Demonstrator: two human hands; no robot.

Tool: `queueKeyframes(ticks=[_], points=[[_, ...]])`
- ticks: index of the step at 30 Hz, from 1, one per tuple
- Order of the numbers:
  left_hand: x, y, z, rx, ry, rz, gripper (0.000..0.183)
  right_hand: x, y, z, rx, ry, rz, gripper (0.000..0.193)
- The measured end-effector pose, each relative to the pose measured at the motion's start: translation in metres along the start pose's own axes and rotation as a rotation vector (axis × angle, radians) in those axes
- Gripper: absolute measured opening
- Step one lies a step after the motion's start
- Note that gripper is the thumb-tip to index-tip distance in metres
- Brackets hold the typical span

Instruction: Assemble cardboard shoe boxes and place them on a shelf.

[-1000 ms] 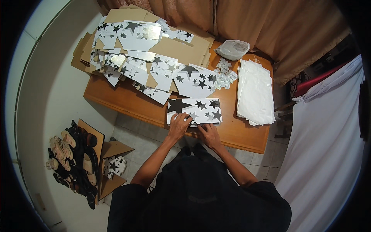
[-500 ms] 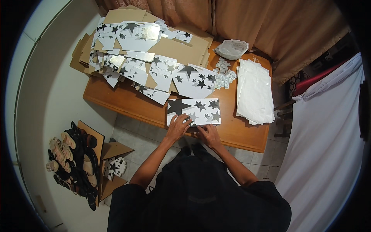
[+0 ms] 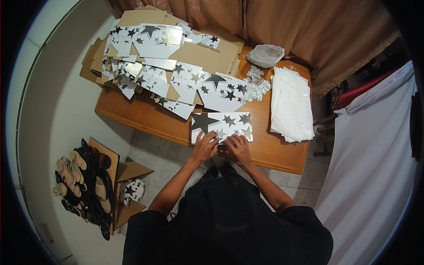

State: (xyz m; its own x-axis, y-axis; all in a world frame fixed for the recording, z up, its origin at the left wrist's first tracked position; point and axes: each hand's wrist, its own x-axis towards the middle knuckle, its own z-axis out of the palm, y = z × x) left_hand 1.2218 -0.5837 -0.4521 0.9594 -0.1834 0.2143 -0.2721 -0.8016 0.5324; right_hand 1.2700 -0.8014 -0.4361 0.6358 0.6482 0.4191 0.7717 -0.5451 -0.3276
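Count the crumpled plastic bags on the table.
1 plastic bag: by the far edge of the table, beyond the heap of small packets, ahead and to the right of the star-printed box. Any under the cardboard pieces would be hidden.

Black top (image 3: 229,201), short-sleeved, loose cut, matte fabric, soft folds. Left sleeve (image 3: 143,227) and right sleeve (image 3: 311,225) same plain black, wide, ending near the elbows. Forearms (image 3: 174,185) and hands (image 3: 204,148) bare. Faint dark strip-shaped mark (image 3: 232,228) across the front, too dim to make out. Feet (image 3: 227,170) dark-covered, footwear type unclear.
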Motion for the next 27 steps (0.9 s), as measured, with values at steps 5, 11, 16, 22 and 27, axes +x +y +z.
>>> queueKeyframes(ticks=[5,11,16,22,27], points=[[-0.006,-0.008,0.013,-0.025,0.022,0.044,0.03,0.0,0.012,0.012,0.07,-0.07,-0.012,0.034],[-0.003,-0.003,0.015,0.003,0.053,0.055,0.025,-0.003,0.012,0.013,0.069,-0.073,-0.012,0.035],[-0.001,-0.003,0.014,-0.012,0.066,0.063,0.021,-0.004,0.013,0.014,0.062,-0.077,-0.017,0.038],[-0.001,-0.006,0.017,-0.003,0.051,0.058,0.02,-0.003,0.014,0.013,0.086,-0.08,-0.004,0.035],[0.0,-0.004,0.016,-0.007,0.056,0.055,0.02,-0.003,0.015,0.018,0.057,-0.041,-0.016,0.035]])
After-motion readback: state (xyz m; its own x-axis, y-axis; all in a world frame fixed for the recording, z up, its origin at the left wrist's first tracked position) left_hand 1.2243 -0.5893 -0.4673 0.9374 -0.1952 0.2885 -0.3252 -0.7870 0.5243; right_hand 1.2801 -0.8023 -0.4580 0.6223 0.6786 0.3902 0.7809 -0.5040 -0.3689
